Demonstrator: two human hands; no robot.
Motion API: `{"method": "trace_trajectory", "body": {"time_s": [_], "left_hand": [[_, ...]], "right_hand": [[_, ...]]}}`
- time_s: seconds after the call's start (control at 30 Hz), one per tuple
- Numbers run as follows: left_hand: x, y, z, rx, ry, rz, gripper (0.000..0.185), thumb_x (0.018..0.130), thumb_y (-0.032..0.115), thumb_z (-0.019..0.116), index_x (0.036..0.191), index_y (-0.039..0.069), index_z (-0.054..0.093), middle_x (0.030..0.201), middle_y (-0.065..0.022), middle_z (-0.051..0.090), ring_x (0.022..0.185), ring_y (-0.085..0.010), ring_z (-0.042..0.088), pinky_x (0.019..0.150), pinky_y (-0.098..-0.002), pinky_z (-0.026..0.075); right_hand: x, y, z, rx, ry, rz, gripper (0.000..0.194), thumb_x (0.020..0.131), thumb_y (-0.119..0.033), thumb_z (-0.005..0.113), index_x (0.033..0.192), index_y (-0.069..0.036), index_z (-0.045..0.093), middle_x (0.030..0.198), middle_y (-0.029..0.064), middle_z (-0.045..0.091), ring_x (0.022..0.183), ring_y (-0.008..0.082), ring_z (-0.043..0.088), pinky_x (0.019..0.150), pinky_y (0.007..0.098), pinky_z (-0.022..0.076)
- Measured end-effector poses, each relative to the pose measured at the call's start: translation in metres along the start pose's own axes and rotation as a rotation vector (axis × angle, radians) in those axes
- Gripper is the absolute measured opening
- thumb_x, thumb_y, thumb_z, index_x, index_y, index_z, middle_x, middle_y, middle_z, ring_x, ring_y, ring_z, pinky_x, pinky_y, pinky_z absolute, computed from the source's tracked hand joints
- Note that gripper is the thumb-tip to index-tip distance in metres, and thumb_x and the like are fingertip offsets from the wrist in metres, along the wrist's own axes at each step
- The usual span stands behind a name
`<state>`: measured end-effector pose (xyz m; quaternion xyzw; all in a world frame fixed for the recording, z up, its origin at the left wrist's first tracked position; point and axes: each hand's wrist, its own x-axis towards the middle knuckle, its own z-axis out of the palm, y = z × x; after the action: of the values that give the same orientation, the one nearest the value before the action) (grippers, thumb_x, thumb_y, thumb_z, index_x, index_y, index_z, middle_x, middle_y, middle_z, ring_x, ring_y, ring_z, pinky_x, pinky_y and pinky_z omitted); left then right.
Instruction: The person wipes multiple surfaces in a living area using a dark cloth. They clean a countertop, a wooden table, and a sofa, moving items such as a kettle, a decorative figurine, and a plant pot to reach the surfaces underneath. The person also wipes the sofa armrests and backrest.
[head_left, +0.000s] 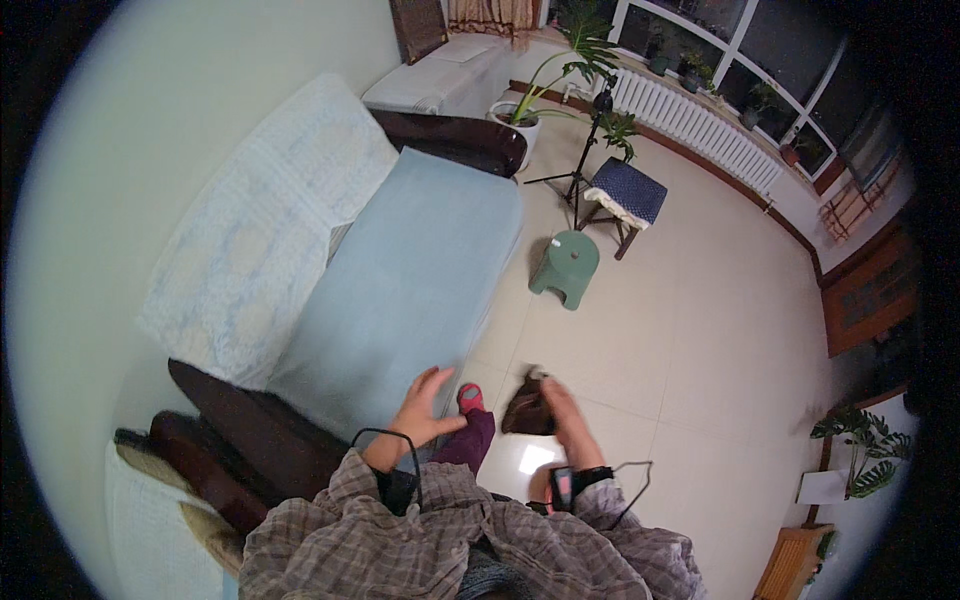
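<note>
My left hand (420, 416) is raised in front of the sofa's light blue seat cover (420, 247), its fingers apart and nothing in it. To its right, my right hand (568, 420) grips a dark brown item (529, 409), which looks soft; blur hides what it is exactly. The item hangs over the tiled floor at the left side of that hand. Each wrist wears a dark band with a thin black cable loop. Between the hands, one foot in a red slipper (471, 398) shows beside the sofa.
A green plastic stool (574, 259) stands on the floor ahead. Beyond it are a stool with a blue cushion (628, 186), a black tripod (582, 169) and a potted plant (517, 124). The sofa's dark armrest (255, 435) is at my left. Another potted plant (855, 465) stands far right.
</note>
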<state>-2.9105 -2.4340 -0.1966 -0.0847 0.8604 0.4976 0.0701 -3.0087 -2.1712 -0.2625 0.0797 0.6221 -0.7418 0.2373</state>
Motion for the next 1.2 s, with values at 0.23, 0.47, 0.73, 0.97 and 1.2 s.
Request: {"method": "trace_trajectory", "body": {"time_s": [0.23,0.47,0.73,0.97,1.2], "left_hand": [[0.164,0.033,-0.018,0.051,-0.413,0.089,0.055,0.083,0.02,0.065,0.132,0.011,0.043,0.137,-0.0149,0.041,0.122,-0.0323,0.044,0.099,-0.0428,0.04],[0.27,0.088,-0.033,-0.144,-0.404,-0.021,0.041,0.095,0.024,0.05,0.13,0.005,0.045,0.122,-0.0129,0.055,0.111,-0.0262,0.053,0.094,-0.0359,0.042],[0.394,0.081,-0.022,-0.082,-0.271,-0.019,0.075,0.08,0.05,0.065,0.132,0.003,0.039,0.125,-0.0266,0.047,0.114,-0.041,0.048,0.098,-0.0424,0.039],[0.541,0.069,-0.028,0.121,0.145,-0.262,0.07,0.079,0.035,0.069,0.132,0.003,0.037,0.126,-0.0278,0.044,0.116,-0.0458,0.043,0.097,-0.0488,0.039],[0.583,0.023,-0.049,-0.179,0.337,-0.514,0.059,0.082,0.028,0.067,0.129,0.001,0.042,0.126,-0.0222,0.048,0.114,-0.0388,0.049,0.093,-0.0438,0.043]], "right_hand": [[0.061,-0.136,0.074,0.147,-0.454,0.219,0.061,0.094,-0.033,0.054,0.144,-0.01,0.028,0.134,0.0088,0.042,0.12,0.0182,0.044,0.098,0.0325,0.0406],[0.153,-0.177,0.02,-0.198,-0.247,-0.061,0.044,0.085,-0.014,0.067,0.123,-0.003,0.048,0.112,0.0069,0.057,0.103,0.016,0.053,0.088,0.0291,0.0452],[0.311,-0.222,0.007,-0.322,0.119,-0.405,0.028,0.081,-0.019,0.072,0.097,0.001,0.06,0.088,0.0097,0.066,0.079,0.0163,0.062,0.072,0.0296,0.0499],[0.504,-0.291,0.059,-0.712,-0.001,-0.303,0.041,0.08,-0.035,0.071,0.097,0.001,0.059,0.087,0.016,0.065,0.081,0.0297,0.064,0.074,0.0369,0.0486],[0.695,-0.344,0.114,-0.357,-0.153,-0.221,0.049,0.089,-0.041,0.059,0.113,0.001,0.052,0.1,0.0109,0.059,0.088,0.0203,0.056,0.08,0.0332,0.0457]]}}
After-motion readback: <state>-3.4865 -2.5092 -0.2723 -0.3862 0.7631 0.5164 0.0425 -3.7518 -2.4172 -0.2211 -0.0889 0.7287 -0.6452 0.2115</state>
